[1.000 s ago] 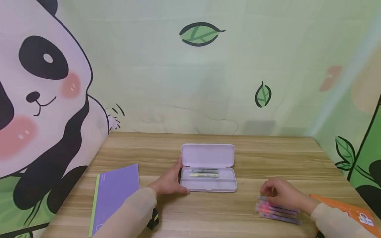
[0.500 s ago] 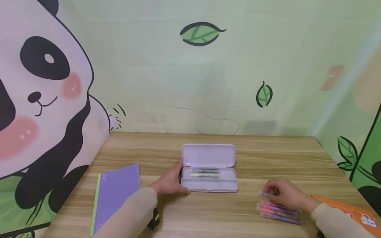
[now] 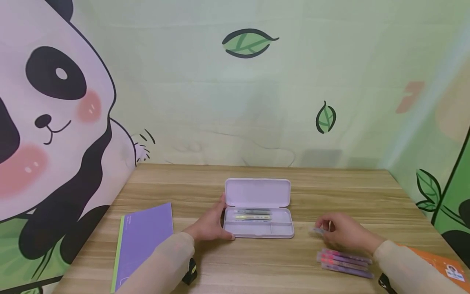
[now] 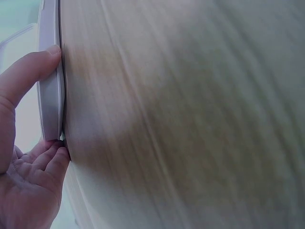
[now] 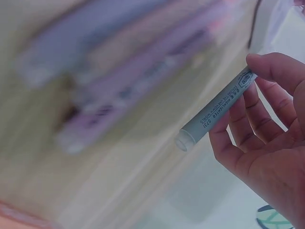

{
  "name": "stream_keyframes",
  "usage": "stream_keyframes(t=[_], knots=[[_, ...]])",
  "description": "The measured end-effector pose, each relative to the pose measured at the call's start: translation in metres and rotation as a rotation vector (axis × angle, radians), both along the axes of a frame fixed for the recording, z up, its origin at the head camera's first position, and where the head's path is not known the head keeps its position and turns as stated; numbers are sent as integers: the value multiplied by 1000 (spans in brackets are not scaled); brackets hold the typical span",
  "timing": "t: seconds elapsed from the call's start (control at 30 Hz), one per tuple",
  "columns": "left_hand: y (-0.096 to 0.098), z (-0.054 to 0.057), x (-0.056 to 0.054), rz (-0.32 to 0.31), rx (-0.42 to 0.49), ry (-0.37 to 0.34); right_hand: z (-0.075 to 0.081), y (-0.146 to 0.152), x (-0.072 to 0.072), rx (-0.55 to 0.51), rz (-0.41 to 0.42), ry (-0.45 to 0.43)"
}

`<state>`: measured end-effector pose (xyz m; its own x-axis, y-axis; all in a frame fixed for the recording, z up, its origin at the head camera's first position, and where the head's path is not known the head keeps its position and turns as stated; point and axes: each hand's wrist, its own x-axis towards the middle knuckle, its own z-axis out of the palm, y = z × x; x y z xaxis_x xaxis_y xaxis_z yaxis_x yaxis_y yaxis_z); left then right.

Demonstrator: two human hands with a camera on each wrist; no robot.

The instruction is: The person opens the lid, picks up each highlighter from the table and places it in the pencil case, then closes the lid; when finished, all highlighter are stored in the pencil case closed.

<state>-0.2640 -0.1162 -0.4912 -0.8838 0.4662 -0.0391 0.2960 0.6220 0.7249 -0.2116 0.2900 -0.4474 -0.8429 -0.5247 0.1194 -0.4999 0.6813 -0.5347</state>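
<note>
A pale lilac pencil case (image 3: 258,192) lies open on the table, lid folded back, with several pens (image 3: 252,217) in its rear compartment. My left hand (image 3: 209,223) holds its left end, thumb at the front edge and fingers round the side; the left wrist view shows the thumb (image 4: 40,67) on the case wall (image 4: 51,102). To the right of the case, my right hand (image 3: 345,232) pinches a grey-green highlighter (image 5: 217,107) between thumb and fingers, above the table. Several other highlighters (image 3: 345,263), purple and pinkish, lie side by side below that hand.
At the left lies a purple notebook (image 3: 147,241) with a green spine, partly under the left sleeve. An orange flat item (image 3: 437,261) lies at the right, partly covered by the right sleeve. A printed backdrop (image 3: 271,90) stands behind the wooden table (image 3: 176,179).
My right hand has lifted the grey-green highlighter off the group and carried it up and left, toward the pencil case. The left hand stays on the case.
</note>
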Motion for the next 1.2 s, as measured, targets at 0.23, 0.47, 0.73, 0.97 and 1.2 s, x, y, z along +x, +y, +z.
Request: stream_keyframes(t=[0.23, 0.47, 0.73, 0.97, 1.2], knots=[[0, 0, 1, -11, 16, 15, 13, -24, -16, -7, 50, 56], [1, 1, 2, -6, 5, 17, 26, -52, -27, 27, 65, 36], [1, 3, 3, 6, 2, 5, 30, -86, -40, 49, 86, 37], [-1, 5, 4, 0, 6, 8, 30, -120, -53, 50, 132, 49], [-1, 5, 3, -11, 3, 17, 25, -150, -64, 86, 151, 60]])
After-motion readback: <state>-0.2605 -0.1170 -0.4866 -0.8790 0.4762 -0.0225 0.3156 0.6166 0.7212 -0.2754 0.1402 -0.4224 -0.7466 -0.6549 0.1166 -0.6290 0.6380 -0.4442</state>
